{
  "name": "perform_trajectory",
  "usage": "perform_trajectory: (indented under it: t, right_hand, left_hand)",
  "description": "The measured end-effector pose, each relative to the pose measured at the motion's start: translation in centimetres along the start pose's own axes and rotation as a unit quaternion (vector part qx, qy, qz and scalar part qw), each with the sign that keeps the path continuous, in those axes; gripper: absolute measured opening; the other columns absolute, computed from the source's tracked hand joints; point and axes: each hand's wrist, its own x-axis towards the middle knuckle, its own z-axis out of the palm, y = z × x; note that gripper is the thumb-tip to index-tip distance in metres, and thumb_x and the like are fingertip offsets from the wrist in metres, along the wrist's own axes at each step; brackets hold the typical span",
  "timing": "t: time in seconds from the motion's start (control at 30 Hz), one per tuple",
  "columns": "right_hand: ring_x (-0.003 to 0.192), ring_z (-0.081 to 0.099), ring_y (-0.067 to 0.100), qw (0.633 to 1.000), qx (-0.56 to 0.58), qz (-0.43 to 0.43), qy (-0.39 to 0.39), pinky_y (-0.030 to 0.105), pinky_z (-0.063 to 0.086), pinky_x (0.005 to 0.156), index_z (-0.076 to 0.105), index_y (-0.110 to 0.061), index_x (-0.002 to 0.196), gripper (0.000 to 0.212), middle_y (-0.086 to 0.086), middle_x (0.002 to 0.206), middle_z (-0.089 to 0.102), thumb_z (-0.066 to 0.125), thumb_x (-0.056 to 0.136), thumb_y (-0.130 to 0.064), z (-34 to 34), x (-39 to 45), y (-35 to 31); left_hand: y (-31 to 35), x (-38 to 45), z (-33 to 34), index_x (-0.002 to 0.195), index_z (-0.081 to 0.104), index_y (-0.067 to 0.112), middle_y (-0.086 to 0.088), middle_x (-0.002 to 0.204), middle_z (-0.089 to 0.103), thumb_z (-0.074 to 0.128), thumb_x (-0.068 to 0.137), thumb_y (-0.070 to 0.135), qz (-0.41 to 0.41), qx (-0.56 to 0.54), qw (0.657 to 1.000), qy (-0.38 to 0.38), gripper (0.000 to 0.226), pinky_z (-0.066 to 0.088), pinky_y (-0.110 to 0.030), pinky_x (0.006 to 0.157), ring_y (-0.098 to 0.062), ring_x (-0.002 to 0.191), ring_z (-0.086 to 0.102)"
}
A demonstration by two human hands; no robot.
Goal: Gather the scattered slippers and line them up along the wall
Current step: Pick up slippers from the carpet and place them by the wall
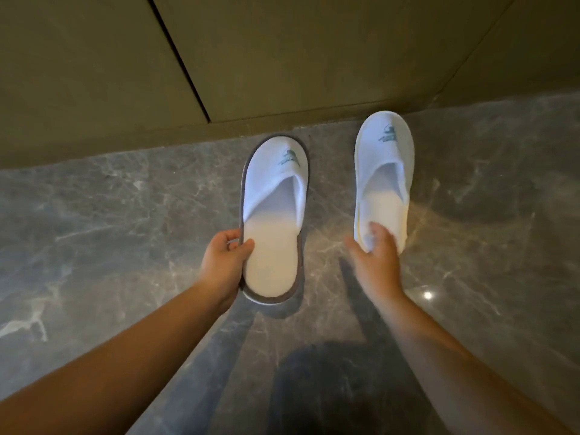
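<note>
Two white terry slippers point toe-first at the olive wall point(282, 58). The grey-trimmed slipper point(274, 196) is in the middle, and my left hand point(224, 262) pinches its left heel edge, thumb on the insole. The yellow-trimmed slipper point(384, 164) is to the right, its toe close to the wall's base. My right hand point(375, 255) grips its heel, thumb inside on the insole. Whether either slipper rests on the floor or hangs just above it is unclear. Both carry a green logo on the toe.
Glossy grey marble floor point(125, 230) spreads left and right of the slippers. The wall has a dark vertical seam point(179, 58) at upper left and turns a corner at the upper right point(477, 42). My shadow lies on the floor near the bottom.
</note>
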Motion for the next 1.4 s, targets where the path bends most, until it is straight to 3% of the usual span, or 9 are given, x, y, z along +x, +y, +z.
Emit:
perform_trajectory:
  t: [0.1,0.2,0.33,0.53,0.83,1.0,1.17,1.27,1.4]
  right_hand:
    - [0.103,0.055,0.021,0.98,0.094,0.065,-0.165,0.031,0.043,0.09,0.05,-0.005,0.116,0.04,0.014,0.119,0.059,0.056,0.085,-0.03,2.3,-2.6,-2.6]
    - [0.099,0.06,0.024,0.964,0.13,0.08,-0.216,0.043,0.05,0.09,0.051,-0.014,0.101,0.021,0.012,0.113,0.062,0.058,0.084,-0.024,3.9,-4.2,-4.8]
    - [0.094,0.057,0.021,0.973,0.089,0.059,-0.203,0.037,0.052,0.08,0.049,-0.012,0.108,0.029,0.005,0.105,0.058,0.061,0.082,-0.018,6.0,-4.8,-5.7]
    - [0.088,0.055,0.021,0.97,0.022,0.058,-0.236,0.033,0.049,0.075,0.049,-0.008,0.102,0.024,0.009,0.101,0.058,0.06,0.082,-0.015,12.1,-6.8,-4.5]
    - [0.104,0.055,0.025,0.964,-0.065,0.005,-0.26,0.026,0.041,0.073,0.047,-0.007,0.116,0.038,0.012,0.119,0.056,0.056,0.086,-0.028,19.6,-7.1,-6.3]
    - [0.131,0.033,0.027,0.934,-0.283,-0.176,-0.129,0.039,0.031,0.105,0.033,-0.015,0.135,0.063,0.012,0.142,0.038,0.06,0.081,-0.036,17.6,-6.4,-4.9]
    - [0.136,0.02,0.028,0.875,-0.416,-0.193,-0.152,0.044,0.023,0.109,0.022,-0.022,0.139,0.073,0.009,0.15,0.02,0.059,0.079,-0.042,15.9,-5.7,-1.8]
    - [0.137,0.018,0.029,0.869,-0.424,-0.199,-0.159,0.045,0.021,0.11,0.018,-0.022,0.14,0.076,0.008,0.152,0.016,0.059,0.079,-0.043,16.1,-5.7,-1.3]
    - [0.138,0.015,0.03,0.871,-0.424,-0.19,-0.158,0.046,0.019,0.111,0.017,-0.021,0.14,0.08,0.009,0.153,0.016,0.061,0.077,-0.042,16.4,-5.8,-1.3]
  left_hand:
    - [0.6,-0.4,0.3,0.106,0.046,0.001,-0.011,0.09,0.06,0.048,0.088,0.003,0.015,-0.046,0.999,-0.017,0.018,0.05,-0.035,0.073,-0.025,0.085,0.059]
    - [1.2,-0.6,-0.4,0.098,0.048,0.003,-0.008,0.084,0.061,0.05,0.086,0.002,0.03,-0.077,0.996,-0.038,0.012,0.056,-0.026,0.06,-0.018,0.075,0.062]
    - [0.3,0.1,-3.4,0.107,0.048,0.005,-0.002,0.085,0.061,0.059,0.082,0.006,0.042,0.02,0.998,-0.049,0.027,0.054,-0.027,0.07,-0.018,0.083,0.062]
    - [-2.5,1.2,-10.6,0.13,0.037,0.011,-0.009,0.137,0.045,0.066,0.077,0.016,0.053,0.205,0.977,0.013,0.061,0.037,-0.036,0.101,-0.023,0.125,0.043]
    - [-5.8,1.9,-16.2,0.135,0.03,0.021,-0.003,0.144,0.036,0.069,0.073,0.035,0.098,0.381,0.919,0.011,0.075,0.032,-0.037,0.105,-0.021,0.13,0.035]
    - [-6.8,2.7,-14.6,0.139,0.014,0.03,-0.002,0.153,0.012,0.068,0.071,0.045,0.13,0.451,0.883,-0.014,0.088,0.022,-0.044,0.112,-0.025,0.138,0.014]
    - [-7.2,3.6,-11.9,0.14,0.005,0.037,-0.004,0.154,-0.012,0.063,0.068,0.057,0.131,0.555,0.821,-0.018,0.095,0.011,-0.052,0.114,-0.036,0.14,-0.004]
    - [-7.1,4.1,-11.5,0.138,0.01,0.038,-0.007,0.153,-0.008,0.059,0.07,0.059,0.143,0.596,0.79,0.014,0.087,0.016,-0.052,0.112,-0.038,0.139,0.001]
    - [-6.9,4.5,-11.9,0.136,0.017,0.037,-0.008,0.151,0.0,0.061,0.071,0.055,0.156,0.592,0.79,0.027,0.08,0.025,-0.05,0.11,-0.036,0.135,0.009]
